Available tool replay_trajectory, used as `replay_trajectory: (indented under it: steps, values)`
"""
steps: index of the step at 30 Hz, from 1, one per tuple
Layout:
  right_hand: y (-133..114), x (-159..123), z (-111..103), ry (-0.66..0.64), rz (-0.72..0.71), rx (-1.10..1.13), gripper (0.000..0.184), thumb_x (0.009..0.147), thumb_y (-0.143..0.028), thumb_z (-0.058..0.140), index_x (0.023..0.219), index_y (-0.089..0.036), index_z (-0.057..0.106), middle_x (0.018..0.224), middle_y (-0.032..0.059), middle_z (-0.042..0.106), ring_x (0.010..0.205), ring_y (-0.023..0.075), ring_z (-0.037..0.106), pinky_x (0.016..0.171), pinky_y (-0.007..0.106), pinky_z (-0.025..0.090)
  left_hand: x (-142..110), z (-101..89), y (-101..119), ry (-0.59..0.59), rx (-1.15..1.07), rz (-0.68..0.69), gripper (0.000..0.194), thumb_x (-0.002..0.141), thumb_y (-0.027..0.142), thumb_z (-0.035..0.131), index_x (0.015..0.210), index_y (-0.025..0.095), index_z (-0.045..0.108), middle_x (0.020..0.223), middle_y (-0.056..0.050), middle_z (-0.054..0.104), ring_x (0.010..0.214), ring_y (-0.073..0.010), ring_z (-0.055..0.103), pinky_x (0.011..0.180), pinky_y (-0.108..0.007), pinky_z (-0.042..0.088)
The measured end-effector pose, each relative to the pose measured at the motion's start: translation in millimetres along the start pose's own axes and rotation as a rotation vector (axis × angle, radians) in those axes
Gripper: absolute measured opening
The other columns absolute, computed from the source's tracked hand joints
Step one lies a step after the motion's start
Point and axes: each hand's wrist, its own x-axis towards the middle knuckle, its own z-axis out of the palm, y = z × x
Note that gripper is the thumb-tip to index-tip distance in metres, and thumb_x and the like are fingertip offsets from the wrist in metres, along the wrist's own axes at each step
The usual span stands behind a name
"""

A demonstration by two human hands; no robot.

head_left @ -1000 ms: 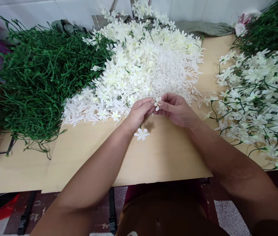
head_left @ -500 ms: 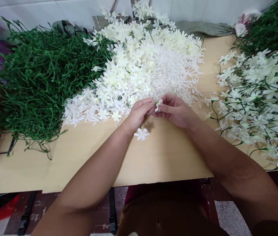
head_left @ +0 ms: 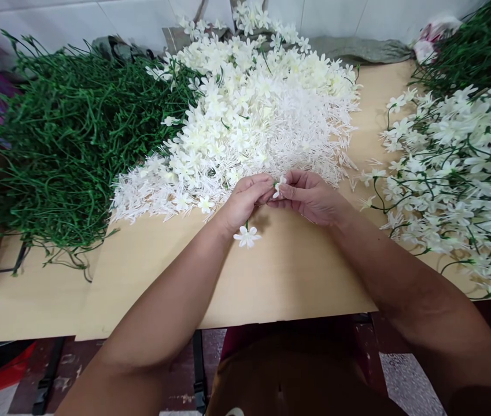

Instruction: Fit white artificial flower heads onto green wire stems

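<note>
My left hand (head_left: 250, 196) is closed on a green artificial flower stem, most of it hidden by the fingers. From under that hand hangs a white artificial flower (head_left: 247, 236) on a short length of the stem. Between both hands shows a second small white flower (head_left: 279, 185) at the stem's other end. My right hand (head_left: 308, 195) pinches this flower at its petals with thumb and fingers. The fingertips of the two hands almost meet above the table, just in front of a heap of loose white petals and stamens (head_left: 310, 127).
Green plastic stems (head_left: 72, 138) are piled at the left. White flower heads (head_left: 223, 98) spread over the middle heap. Flowers on stems (head_left: 457, 173) lie at the right, with more green stems (head_left: 479, 52) behind. The table (head_left: 280, 277) is covered in tan board; a tiled wall stands behind.
The hanging flower has swung slightly to the left and tipped. My right fingers have shifted a little around the small flower; both hands stay in nearly the same place.
</note>
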Motion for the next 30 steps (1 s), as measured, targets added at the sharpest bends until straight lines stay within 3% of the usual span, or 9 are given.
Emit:
replay_trajectory:
  steps: [10,17,25,30]
  values:
    - [-4.5,-5.0,-0.9,-0.083,0.136,0.069,0.034,0.056,-0.03,0.089,0.066,-0.013,0.061,0.06,-0.0036,0.062,0.063,0.0078,0.061,0.079,0.032,0.059,2.0,-4.6,0.4,-0.062,-0.059,-0.075,0.038,0.07,0.03,0.061,0.048,0.019,0.032,0.047,0.005,0.023,0.046,-0.0059,0.02,0.048,-0.027,0.014]
    - [-3.2,-3.9,-0.4,-0.038,0.088,0.045,0.04,0.051,-0.031,0.091,0.064,-0.014,0.057,0.059,-0.0038,0.062,0.065,0.0087,0.062,0.086,0.037,0.058,1.4,-2.9,3.0,-0.069,-0.07,-0.101,0.035,0.068,0.028,0.061,0.049,0.018,0.033,0.047,0.006,0.025,0.045,-0.0045,0.022,0.048,-0.024,0.018]
    - [0.1,-1.7,-2.0,0.025,0.045,0.035,0.043,0.047,-0.034,0.092,0.062,-0.015,0.056,0.059,-0.0048,0.063,0.064,0.0089,0.063,0.086,0.038,0.058,-0.7,-4.6,4.8,-0.121,-0.058,-0.096,0.045,0.068,0.045,0.073,0.055,0.017,0.04,0.051,0.006,0.029,0.049,-0.0059,0.025,0.048,-0.024,0.019]
    - [-0.2,-1.2,-4.9,0.018,0.041,0.009,0.042,0.047,-0.033,0.092,0.063,-0.015,0.057,0.06,-0.0045,0.064,0.064,0.0088,0.064,0.083,0.035,0.058,-0.8,-6.2,4.6,-0.146,-0.06,-0.098,0.047,0.071,0.045,0.072,0.054,0.017,0.039,0.052,0.006,0.028,0.05,-0.006,0.024,0.049,-0.024,0.019]
